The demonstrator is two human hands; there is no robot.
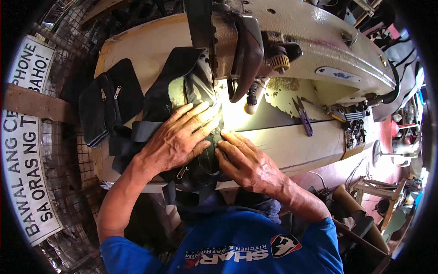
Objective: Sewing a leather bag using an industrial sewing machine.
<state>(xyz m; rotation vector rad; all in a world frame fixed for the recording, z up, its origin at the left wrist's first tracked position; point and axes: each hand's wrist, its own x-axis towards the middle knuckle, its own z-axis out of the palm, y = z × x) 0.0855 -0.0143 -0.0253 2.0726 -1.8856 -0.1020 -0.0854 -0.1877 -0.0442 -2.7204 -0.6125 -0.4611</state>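
A black fabric bag (157, 100) with a grey lining lies on the sewing machine's pale table, partly under the lit needle area. My left hand (169, 142) rests on it, fingers stretched out and pressing the cloth flat. At the bag's right edge, close to the needle area, my right hand (251, 164) has its fingers curled and pinching the fabric. Below my left hand shows a metal zipper pull (182, 172). The sewing machine (292, 34) arches over the work; its needle and presser foot are hard to make out in the glare.
A black zippered pouch (102, 100) lies left of the bag. Purple-handled thread snips (305, 119) rest right of the needle area. Beyond them are a screwdriver (335, 114) and metal bobbins (355, 137). Wire mesh with white signs (34, 178) stands at the left.
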